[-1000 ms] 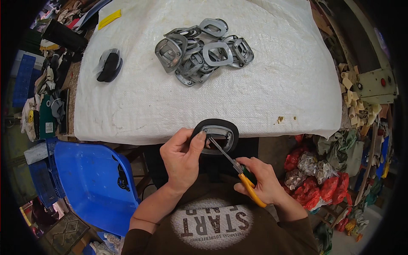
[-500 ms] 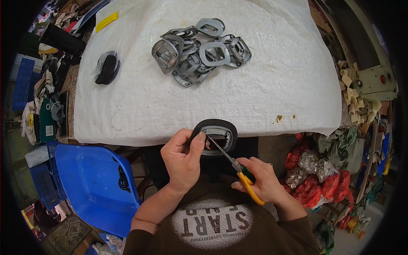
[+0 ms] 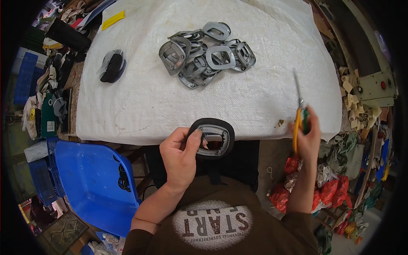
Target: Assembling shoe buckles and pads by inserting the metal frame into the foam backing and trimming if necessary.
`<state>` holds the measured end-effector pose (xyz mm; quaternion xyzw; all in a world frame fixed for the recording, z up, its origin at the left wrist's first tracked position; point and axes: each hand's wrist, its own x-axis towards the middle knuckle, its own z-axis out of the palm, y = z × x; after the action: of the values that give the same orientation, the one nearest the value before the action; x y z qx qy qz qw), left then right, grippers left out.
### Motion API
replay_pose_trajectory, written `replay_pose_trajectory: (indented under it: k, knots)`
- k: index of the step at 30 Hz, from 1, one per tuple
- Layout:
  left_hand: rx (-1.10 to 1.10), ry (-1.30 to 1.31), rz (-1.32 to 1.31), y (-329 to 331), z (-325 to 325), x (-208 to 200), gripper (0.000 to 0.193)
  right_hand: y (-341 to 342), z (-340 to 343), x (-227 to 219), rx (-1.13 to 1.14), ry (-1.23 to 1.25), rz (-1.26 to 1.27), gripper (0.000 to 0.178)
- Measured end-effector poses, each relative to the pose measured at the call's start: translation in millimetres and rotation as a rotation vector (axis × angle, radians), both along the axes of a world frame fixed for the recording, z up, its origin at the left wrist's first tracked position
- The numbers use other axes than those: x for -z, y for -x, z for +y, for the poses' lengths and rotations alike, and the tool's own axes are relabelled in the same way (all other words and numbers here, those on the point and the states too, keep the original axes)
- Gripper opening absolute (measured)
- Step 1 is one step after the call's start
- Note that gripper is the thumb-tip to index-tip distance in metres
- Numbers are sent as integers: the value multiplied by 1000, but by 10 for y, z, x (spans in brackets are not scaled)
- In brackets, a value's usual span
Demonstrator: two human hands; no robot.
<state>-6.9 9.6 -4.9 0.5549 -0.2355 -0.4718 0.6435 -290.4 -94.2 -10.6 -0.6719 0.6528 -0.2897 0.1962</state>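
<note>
My left hand (image 3: 179, 155) pinches a rounded grey metal frame with a black soft-looking rim (image 3: 230, 136) at the table's near edge. The frame's open middle lets a fingertip show through. Out to the right, my right hand (image 3: 307, 138), a little blurred, is closed round long-nose pliers (image 3: 301, 102) with yellow and green handles. Their thin silver tip points away from me over the white sheet. Farther back lies a heap of similar bare grey metal frames (image 3: 220, 58). At the far left of the sheet sits a black padded piece with a clear wrapping (image 3: 113, 67).
White woven sheeting (image 3: 140, 102) covers the table. A yellow strip (image 3: 113, 20) lies at its far left. A blue plastic tub (image 3: 85, 178) holding black pieces stands at the left. Red bags (image 3: 329, 192) fill the lower right, and beige offcuts (image 3: 349, 100) line the right edge.
The pliers have left the frame's inner edge; my right hand has swung them up and right over the sheet. My left hand keeps the frame in nearly the same place.
</note>
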Motion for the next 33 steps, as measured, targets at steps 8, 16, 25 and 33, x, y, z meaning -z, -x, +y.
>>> replay_pose_trajectory:
  k: [8, 16, 25, 33]
  knots:
    - [18, 12, -48, 59, -28, -7, 12, 156, -279, -134, -98, 274, 530, 42]
    - [104, 8, -134, 182, -40, -73, 15, -1182, 349, -301, -624, 130, -322, 51]
    - [113, 53, -221, 230, 18, -49, 18, -1290, 463, -152, -520, 53, -460, 40]
    - [87, 70, -309, 307, 47, -36, 16, -1300, 391, -192, -292, -594, -1046, 27]
